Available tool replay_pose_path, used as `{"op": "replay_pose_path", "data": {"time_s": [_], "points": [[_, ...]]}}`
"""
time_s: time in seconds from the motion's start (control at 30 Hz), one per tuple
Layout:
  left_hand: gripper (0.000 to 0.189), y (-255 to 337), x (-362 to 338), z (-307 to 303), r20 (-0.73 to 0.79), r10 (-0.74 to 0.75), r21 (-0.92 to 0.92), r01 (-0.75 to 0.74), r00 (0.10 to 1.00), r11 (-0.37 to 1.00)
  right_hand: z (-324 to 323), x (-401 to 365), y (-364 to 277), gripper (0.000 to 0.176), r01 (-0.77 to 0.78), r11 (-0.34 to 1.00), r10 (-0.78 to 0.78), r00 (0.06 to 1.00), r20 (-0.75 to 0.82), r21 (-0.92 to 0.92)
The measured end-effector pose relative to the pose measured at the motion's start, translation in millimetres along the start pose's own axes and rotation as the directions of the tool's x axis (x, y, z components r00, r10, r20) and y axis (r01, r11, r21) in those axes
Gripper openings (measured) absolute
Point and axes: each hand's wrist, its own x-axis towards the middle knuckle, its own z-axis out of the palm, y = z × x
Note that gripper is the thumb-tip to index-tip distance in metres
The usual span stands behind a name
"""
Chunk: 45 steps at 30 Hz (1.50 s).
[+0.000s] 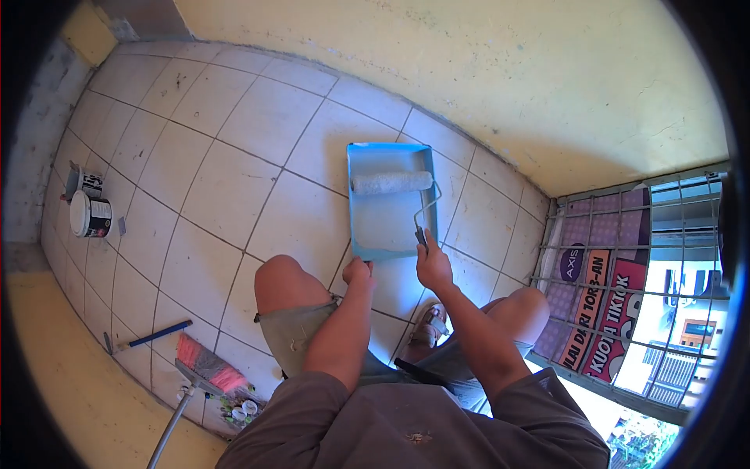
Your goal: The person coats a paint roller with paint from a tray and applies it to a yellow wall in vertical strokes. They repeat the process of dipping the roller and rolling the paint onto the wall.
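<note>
A blue paint tray point(351, 211) lies on the tiled floor in front of my knees, with pale paint spread over its inside. My right hand point(434, 267) is closed around the dark handle of a paint roller point(392, 182). The roller's fluffy whitish sleeve rests across the far half of the tray, and its bent wire frame runs down the right side. At the tray's near left corner, my left hand point(358, 271) is closed on the rim; its fingertips are partly hidden.
Two paint buckets point(91, 215) stand at the far left. A pink-bristled broom point(209, 366) and a blue-handled tool point(160, 334) lie at lower left, near small clutter point(238, 408). Yellow walls point(469, 62) border the floor. A metal grille point(625, 289) with a banner is at right.
</note>
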Motion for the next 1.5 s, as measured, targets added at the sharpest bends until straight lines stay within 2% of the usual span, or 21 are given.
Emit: {"op": "replay_pose_path", "data": {"time_s": [0.07, 0.17, 0.2, 0.23, 0.27, 0.3, 0.4, 0.6, 0.67, 0.83, 0.87, 0.9, 0.93, 0.97, 1.03, 1.1, 1.17, 1.23, 1.33, 1.43, 1.5], "points": [[0.026, -4.5, 17.0, -6.5, 0.002, 0.053, -0.038, -0.053, 0.999, 0.998, -8.9, -21.4, 0.6, 0.053, -0.085, 0.996, 0.087, 0.994, -0.064, 0.039], [0.026, -7.7, 35.4, -7.0, -0.104, 0.153, -0.067, -0.16, 0.983, 0.985, -6.1, -48.8, 26.6, 0.051, 0.166, 0.973, -0.116, 0.952, -0.283, 0.16], [0.03, -13.9, 71.3, -16.3, -0.063, 0.14, 0.045, -0.137, 0.988, 0.99, -5.8, -53.3, 36.1, 0.049, 0.041, 0.976, 0.005, 0.978, -0.21, 0.213], [0.038, -17.7, 75.5, -23.7, 0.1, 0.212, 0.075, -0.22, 0.972, 0.973, -20.5, -65.8, 25.9, 0.045, -0.001, 0.959, 0.041, 0.99, -0.137, 0.285], [0.042, -25.6, 140.5, -41.6, 0.412, 0.237, -0.072, -0.228, 0.88, 0.971, -33.3, -76.7, 21.5, 0.044, -0.04, 0.942, 0.072, 0.994, -0.082, 0.334], [0.042, 11.4, 99.0, 14.5, 0.511, 0.281, -0.105, -0.266, 0.812, 0.958, -38.4, -81.8, 19.0, 0.043, -0.072, 0.922, 0.118, 0.988, -0.1, 0.381], [0.045, 74.6, -8.2, 194.2, 0.693, 0.338, -0.138, -0.342, 0.637, 0.929, -66.6, -94.6, 12.6, 0.058, -0.208, 0.773, 0.199, 0.977, 0.082, 0.599], [0.053, 71.4, -114.5, 250.9, 0.748, 0.351, -0.098, -0.429, 0.564, 0.898, -167.2, -104.5, -14.3, 0.052, -0.088, 0.745, 0.097, 0.995, 0.024, 0.661], [0.055, 52.6, -101.3, 233.5, 0.722, 0.344, -0.048, -0.452, 0.6, 0.89, -166.0, -91.4, 14.1, 0.06, 0.207, 0.821, -0.087, 0.967, -0.242, 0.533], [0.063, 15.2, -74.8, 112.2, 0.588, 0.325, 0.143, -0.49, 0.741, 0.86, -251.8, -107.1, -7.3, 0.058, 0.31, 0.812, -0.083, 0.9, -0.428, 0.494], [0.064, 15.7, -65.4, 73.4, 0.545, 0.329, 0.191, -0.496, 0.772, 0.847, -284.7, -124.8, -19.7, 0.056, 0.182, 0.879, 0.004, 0.922, -0.387, 0.441], [0.066, 15.7, -39.6, 35.1, 0.5, 0.335, 0.247, -0.502, 0.799, 0.829, -273.7, -100.9, 9.5, 0.056, 0.313, 0.86, -0.06, 0.846, -0.53, 0.403], [0.07, 18.4, -62.7, 34.4, 0.609, 0.319, 0.224, -0.543, 0.727, 0.81, -278.6, -90.6, 23.0, 0.054, 0.457, 0.839, -0.139, 0.706, -0.694, 0.297], [0.069, 23.4, -88.9, 36.0, 0.634, 0.331, 0.243, -0.587, 0.699, 0.773, -280.2, -77.7, 40.2, 0.05, 0.471, 0.866, -0.155, 0.574, -0.804, 0.169], [0.069, 36.4, -123.4, 16.0, 0.639, 0.326, 0.32, -0.627, 0.696, 0.71, -331.0, -112.8, 26.4, 0.045, 0.086, 0.897, 0.19, 0.811, -0.554, 0.434], [0.071, 58.6, -148.8, 20.7, 0.64, 0.215, 0.392, -0.554, 0.738, 0.735, -327.8, -99.4, 64.9, 0.044, 0.153, 0.921, 0.147, 0.715, -0.684, 0.358], [0.075, 79.0, -154.9, 12.7, 0.672, 0.145, 0.392, -0.515, 0.726, 0.762, -330.1, -94.8, 93.9, 0.043, 0.074, 0.907, 0.226, 0.746, -0.627, 0.415], [0.083, 87.6, -183.2, 13.1, 0.609, 0.119, 0.493, -0.492, 0.784, 0.717, -317.6, -90.7, 130.7, 0.042, -0.013, 0.888, 0.312, 0.751, -0.582, 0.459], [0.087, 86.9, -171.3, 19.0, 0.605, 0.237, 0.416, -0.555, 0.76, 0.721, -289.7, -76.1, 195.5, 0.041, -0.12, 0.868, 0.385, 0.776, -0.5, 0.481], [0.089, 65.8, -168.0, 29.4, 0.641, 0.23, 0.446, -0.6, 0.732, 0.664, -258.6, -44.5, 262.6, 0.04, -0.077, 0.889, 0.355, 0.737, -0.575, 0.451], [0.088, 44.8, -161.4, 36.6, 0.613, 0.25, 0.452, -0.592, 0.75, 0.667, -253.4, -28.0, 293.0, 0.041, -0.131, 0.881, 0.384, 0.759, -0.526, 0.454]]}}
